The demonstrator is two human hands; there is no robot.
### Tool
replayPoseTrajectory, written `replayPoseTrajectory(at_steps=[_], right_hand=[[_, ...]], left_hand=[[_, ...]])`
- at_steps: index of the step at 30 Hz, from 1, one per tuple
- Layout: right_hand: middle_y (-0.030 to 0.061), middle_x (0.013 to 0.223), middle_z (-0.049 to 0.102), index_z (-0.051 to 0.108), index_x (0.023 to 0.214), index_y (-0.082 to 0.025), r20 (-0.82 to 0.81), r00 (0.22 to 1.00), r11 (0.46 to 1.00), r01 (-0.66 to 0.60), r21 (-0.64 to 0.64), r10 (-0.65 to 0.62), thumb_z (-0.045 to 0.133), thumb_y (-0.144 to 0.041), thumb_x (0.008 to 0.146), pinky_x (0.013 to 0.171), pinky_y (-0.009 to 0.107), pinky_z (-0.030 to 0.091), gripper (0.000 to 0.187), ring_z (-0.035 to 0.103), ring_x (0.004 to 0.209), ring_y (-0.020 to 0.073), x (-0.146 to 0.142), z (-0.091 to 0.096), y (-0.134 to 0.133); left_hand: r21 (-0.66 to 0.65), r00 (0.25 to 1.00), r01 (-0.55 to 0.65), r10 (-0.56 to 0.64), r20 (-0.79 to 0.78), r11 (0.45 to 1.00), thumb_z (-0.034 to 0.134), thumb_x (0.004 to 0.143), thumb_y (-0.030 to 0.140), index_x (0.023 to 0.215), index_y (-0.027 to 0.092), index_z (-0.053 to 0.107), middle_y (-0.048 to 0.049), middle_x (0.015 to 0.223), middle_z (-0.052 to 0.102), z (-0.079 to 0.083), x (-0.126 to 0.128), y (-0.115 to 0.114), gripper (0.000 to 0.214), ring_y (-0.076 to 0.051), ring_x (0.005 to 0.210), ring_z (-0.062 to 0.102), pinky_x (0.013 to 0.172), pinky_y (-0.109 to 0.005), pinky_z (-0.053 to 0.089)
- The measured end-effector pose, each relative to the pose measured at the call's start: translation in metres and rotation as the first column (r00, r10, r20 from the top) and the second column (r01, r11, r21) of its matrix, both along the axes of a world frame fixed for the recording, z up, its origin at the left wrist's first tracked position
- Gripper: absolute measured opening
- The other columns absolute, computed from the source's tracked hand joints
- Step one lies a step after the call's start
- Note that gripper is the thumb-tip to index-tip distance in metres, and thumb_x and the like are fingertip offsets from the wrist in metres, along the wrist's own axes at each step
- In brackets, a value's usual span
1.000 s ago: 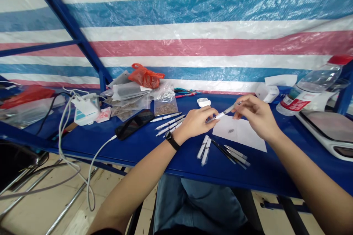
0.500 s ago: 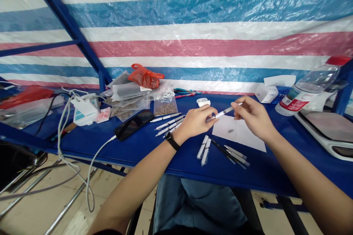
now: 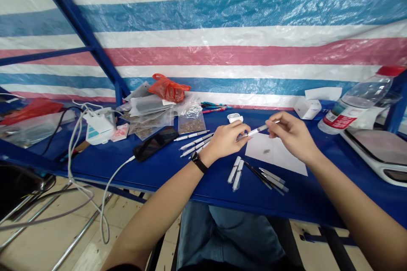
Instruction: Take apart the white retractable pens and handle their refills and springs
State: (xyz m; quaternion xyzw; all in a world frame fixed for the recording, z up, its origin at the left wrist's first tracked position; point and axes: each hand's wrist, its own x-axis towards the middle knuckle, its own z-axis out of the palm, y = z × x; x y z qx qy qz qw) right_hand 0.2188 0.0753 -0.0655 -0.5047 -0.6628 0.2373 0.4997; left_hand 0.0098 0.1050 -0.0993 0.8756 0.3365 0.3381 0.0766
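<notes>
Both my hands hold one white pen (image 3: 258,130) above the blue table (image 3: 178,173). My left hand (image 3: 227,139), with a black watch on the wrist, pinches the pen's lower end. My right hand (image 3: 288,133) pinches its upper tip. Under the pen lies a white sheet of paper (image 3: 280,154) with a small dark heap on it. Two white pen barrels (image 3: 235,173) lie side by side near the front edge. Several thin refills and pen parts (image 3: 269,176) rest just right of them. More white pens (image 3: 193,141) lie left of my left hand.
A black phone (image 3: 154,142) on a white cable lies left of the pens, beside plastic bags (image 3: 152,112) and an orange bag (image 3: 167,87). A water bottle (image 3: 359,101) and a scale (image 3: 378,150) stand at the right. A striped tarp hangs behind.
My right hand has slid slightly left and down along the pen. The left hand has hardly moved.
</notes>
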Motion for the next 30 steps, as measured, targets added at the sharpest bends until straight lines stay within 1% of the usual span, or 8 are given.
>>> replayPoseTrajectory(at_steps=[4, 6, 9, 12, 19, 21, 25, 30], right_hand=[[0.0006, 0.045, 0.053, 0.048, 0.053, -0.023, 0.185, 0.975, 0.992, 0.116, 0.048, -0.123, 0.056, -0.085, 0.08, 0.05, 0.029, 0.038, 0.068, 0.049, 0.043, 0.0139, 0.0012, 0.0011, -0.0036], [0.0015, 0.044, 0.052, 0.047, 0.048, -0.023, 0.205, 0.965, 0.986, 0.152, 0.068, -0.163, 0.052, -0.085, 0.082, 0.05, 0.029, 0.038, 0.072, 0.049, 0.044, 0.0142, 0.0024, 0.0013, -0.0037], [0.0019, 0.054, 0.06, 0.06, 0.064, -0.022, 0.117, 0.987, 0.994, 0.106, 0.034, -0.109, 0.057, -0.087, 0.077, 0.054, 0.03, 0.044, 0.066, 0.057, 0.051, 0.017, 0.0031, 0.0008, -0.001], [0.0012, 0.061, 0.064, 0.06, 0.08, -0.023, 0.079, 0.997, 1.0, 0.009, 0.006, -0.009, 0.063, -0.087, 0.071, 0.057, 0.03, 0.048, 0.065, 0.062, 0.055, 0.0189, 0.0021, -0.0002, 0.0008], [-0.0005, 0.04, 0.042, 0.037, 0.046, -0.023, 0.323, 0.937, 0.991, 0.114, 0.067, -0.13, 0.041, -0.086, 0.086, 0.048, 0.029, 0.031, 0.075, 0.038, 0.042, 0.0123, 0.0019, 0.0021, -0.004], [0.0002, 0.042, 0.047, 0.044, 0.048, -0.023, 0.31, 0.945, 0.994, 0.104, 0.029, -0.108, 0.043, -0.087, 0.085, 0.048, 0.029, 0.031, 0.074, 0.041, 0.043, 0.013, 0.0014, 0.0041, -0.0044], [0.0003, 0.05, 0.058, 0.058, 0.067, -0.023, 0.231, 0.973, 1.0, 0.031, -0.004, -0.029, 0.051, -0.09, 0.077, 0.05, 0.028, 0.036, 0.068, 0.051, 0.047, 0.0155, -0.0013, 0.0074, -0.0046], [0.0002, 0.041, 0.047, 0.045, 0.047, -0.023, 0.232, 0.97, 0.998, 0.069, 0.013, -0.07, 0.05, -0.087, 0.08, 0.047, 0.029, 0.032, 0.073, 0.042, 0.041, 0.0127, -0.0033, 0.005, -0.0052]], left_hand=[[0.025, 0.999, 0.026, -0.025, -0.028, 0.999, 0.064, 0.096, 0.027, 0.103, 0.022, 0.066, 0.0003, 0.095, 0.067, 0.0006, 0.0007, -0.0006, 0.009, -0.011, 0.072, 0.063, 0.067, -0.023, 0.046], [0.028, 0.999, 0.026, -0.025, -0.036, 0.999, 0.063, 0.097, 0.027, 0.104, 0.022, 0.066, 0.0003, 0.096, 0.067, 0.0012, 0.0009, -0.0008, 0.01, -0.011, 0.072, 0.063, 0.067, -0.023, 0.045], [0.008, 1.0, 0.004, -0.004, -0.03, 1.0, 0.063, 0.097, 0.028, 0.103, 0.022, 0.066, 0.0009, 0.095, 0.067, 0.002, 0.0004, -0.0004, 0.01, -0.011, 0.07, 0.062, 0.065, -0.023, 0.045], [-0.003, 1.0, -0.015, 0.015, -0.023, 1.0, 0.064, 0.096, 0.029, 0.102, 0.022, 0.067, 0.0007, 0.094, 0.068, 0.0021, -0.0006, 0.0002, 0.01, -0.011, 0.07, 0.062, 0.064, -0.023, 0.043], [0.043, 0.995, 0.009, -0.005, -0.1, 0.999, 0.063, 0.097, 0.027, 0.104, 0.021, 0.067, -0.0006, 0.097, 0.068, 0.0014, -0.0004, 0.0, 0.01, -0.012, 0.073, 0.064, 0.066, -0.024, 0.044], [0.042, 0.995, 0.005, -0.001, -0.098, 0.999, 0.062, 0.097, 0.028, 0.105, 0.022, 0.067, -0.0006, 0.096, 0.068, 0.0014, -0.0001, 0.0, 0.011, -0.013, 0.073, 0.064, 0.066, -0.023, 0.045], [0.036, 0.999, -0.007, 0.009, -0.05, 0.999, 0.065, 0.097, 0.03, 0.105, 0.022, 0.067, 0.0004, 0.093, 0.067, 0.0004, -0.0004, 0.0005, 0.011, -0.012, 0.071, 0.063, 0.064, -0.023, 0.044], [0.153, 0.996, 0.009, 0.005, -0.087, 0.988, 0.062, 0.1, 0.031, 0.107, 0.02, 0.068, -0.0003, 0.092, 0.066, -0.0013, -0.0009, 0.0022, 0.015, -0.013, 0.075, 0.065, 0.063, -0.024, 0.045]])
